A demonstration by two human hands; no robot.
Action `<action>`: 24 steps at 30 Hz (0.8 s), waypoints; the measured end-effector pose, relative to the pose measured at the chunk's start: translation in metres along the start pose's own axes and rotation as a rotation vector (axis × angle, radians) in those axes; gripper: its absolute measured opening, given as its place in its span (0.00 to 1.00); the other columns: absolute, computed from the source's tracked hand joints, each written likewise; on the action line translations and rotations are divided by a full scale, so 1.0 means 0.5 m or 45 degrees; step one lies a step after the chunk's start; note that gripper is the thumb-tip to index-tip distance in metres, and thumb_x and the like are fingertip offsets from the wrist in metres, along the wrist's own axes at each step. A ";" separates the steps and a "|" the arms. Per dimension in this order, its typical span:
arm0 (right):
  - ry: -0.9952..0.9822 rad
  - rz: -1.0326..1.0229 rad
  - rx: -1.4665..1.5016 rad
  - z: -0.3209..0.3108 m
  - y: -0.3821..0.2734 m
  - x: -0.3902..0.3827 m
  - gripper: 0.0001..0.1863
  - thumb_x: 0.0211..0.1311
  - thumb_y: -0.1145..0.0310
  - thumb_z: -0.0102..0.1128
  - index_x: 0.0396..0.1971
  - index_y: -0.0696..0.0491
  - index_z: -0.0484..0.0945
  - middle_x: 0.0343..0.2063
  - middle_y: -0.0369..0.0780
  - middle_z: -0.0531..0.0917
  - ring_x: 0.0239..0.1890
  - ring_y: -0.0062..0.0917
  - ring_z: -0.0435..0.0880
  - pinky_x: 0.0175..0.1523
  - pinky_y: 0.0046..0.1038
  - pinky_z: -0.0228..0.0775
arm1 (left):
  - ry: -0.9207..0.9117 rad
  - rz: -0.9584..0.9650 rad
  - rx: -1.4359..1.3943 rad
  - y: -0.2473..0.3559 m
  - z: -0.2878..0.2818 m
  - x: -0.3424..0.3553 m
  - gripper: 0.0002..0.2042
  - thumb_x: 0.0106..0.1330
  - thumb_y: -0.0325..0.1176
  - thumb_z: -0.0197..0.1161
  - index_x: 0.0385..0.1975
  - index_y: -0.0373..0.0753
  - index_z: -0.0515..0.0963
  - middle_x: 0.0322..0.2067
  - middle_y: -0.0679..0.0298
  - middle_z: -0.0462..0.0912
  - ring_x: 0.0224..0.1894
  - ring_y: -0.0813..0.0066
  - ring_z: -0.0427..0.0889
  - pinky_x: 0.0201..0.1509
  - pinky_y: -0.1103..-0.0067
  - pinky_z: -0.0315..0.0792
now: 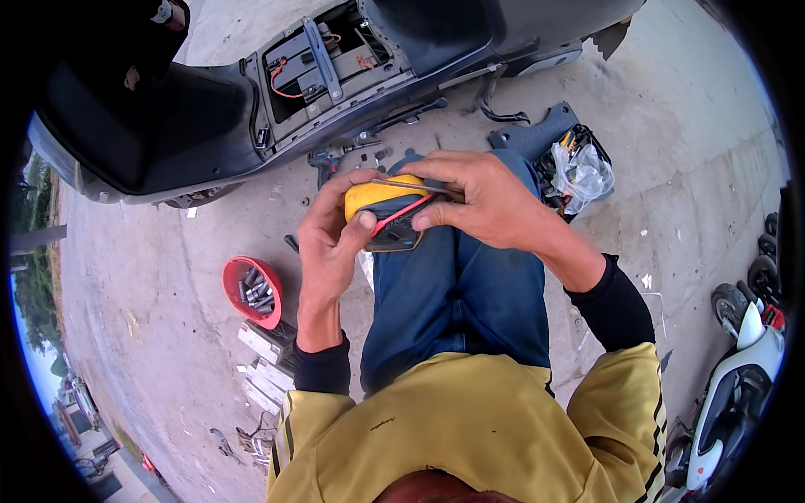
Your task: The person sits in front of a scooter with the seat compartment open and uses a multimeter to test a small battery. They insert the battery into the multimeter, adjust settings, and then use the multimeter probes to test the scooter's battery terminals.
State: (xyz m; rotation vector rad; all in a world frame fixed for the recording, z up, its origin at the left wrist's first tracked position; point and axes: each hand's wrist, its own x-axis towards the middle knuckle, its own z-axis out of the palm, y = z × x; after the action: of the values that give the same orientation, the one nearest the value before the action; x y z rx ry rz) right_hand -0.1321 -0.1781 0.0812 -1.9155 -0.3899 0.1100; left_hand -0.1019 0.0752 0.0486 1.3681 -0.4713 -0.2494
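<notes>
Above my knees I hold a yellow and dark grey multimeter [362, 199] between both hands. My left hand [325, 243] grips its left side, fingers behind the case and thumb on the front. My right hand [486, 199] is closed at the other side, with thumb and fingers pinching the test leads there. A red test lead [404, 213] runs slantwise across the front of the case, and a darker lead [411, 185] crosses its upper edge. My right fingers partly hide the leads' ends.
A dark scooter [453, 42] stands ahead, its floor compartment [314, 63] uncovered over batteries and wires. A cordless drill [327, 158] lies beside it. To the left are a red bowl [272, 314] of metal sockets and several boxes [267, 381]. A tool bin with a plastic bag [580, 176] and a white scooter [729, 402] are right.
</notes>
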 end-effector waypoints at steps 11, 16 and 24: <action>0.373 -0.088 -0.442 0.028 -0.021 -0.034 0.28 0.63 0.56 0.81 0.58 0.55 0.86 0.43 0.43 0.85 0.43 0.39 0.89 0.49 0.35 0.80 | -0.144 -0.011 0.003 -0.009 -0.007 0.014 0.24 0.83 0.45 0.60 0.67 0.31 0.74 0.65 0.49 0.82 0.65 0.60 0.83 0.74 0.68 0.72; 1.092 0.155 0.069 -0.135 0.061 -0.081 0.20 0.85 0.58 0.54 0.52 0.59 0.86 0.33 0.39 0.84 0.31 0.23 0.79 0.37 0.31 0.74 | 0.123 -0.146 0.290 -0.016 -0.028 -0.010 0.44 0.76 0.70 0.56 0.75 0.34 0.68 0.65 0.54 0.81 0.67 0.64 0.81 0.71 0.70 0.75; 1.858 0.632 0.627 -0.328 0.567 -0.247 0.25 0.82 0.56 0.62 0.57 0.67 0.80 0.39 0.43 0.86 0.38 0.25 0.85 0.48 0.30 0.83 | 0.117 -0.064 0.308 -0.071 0.016 -0.010 0.37 0.78 0.49 0.69 0.78 0.33 0.65 0.66 0.57 0.79 0.67 0.68 0.78 0.74 0.73 0.68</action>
State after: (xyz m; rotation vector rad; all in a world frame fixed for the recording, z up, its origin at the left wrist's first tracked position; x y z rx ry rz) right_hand -0.1445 -0.4550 -0.1322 -1.1412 0.9963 -0.7630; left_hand -0.1063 0.0634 0.0143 1.6220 -0.4002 -0.1733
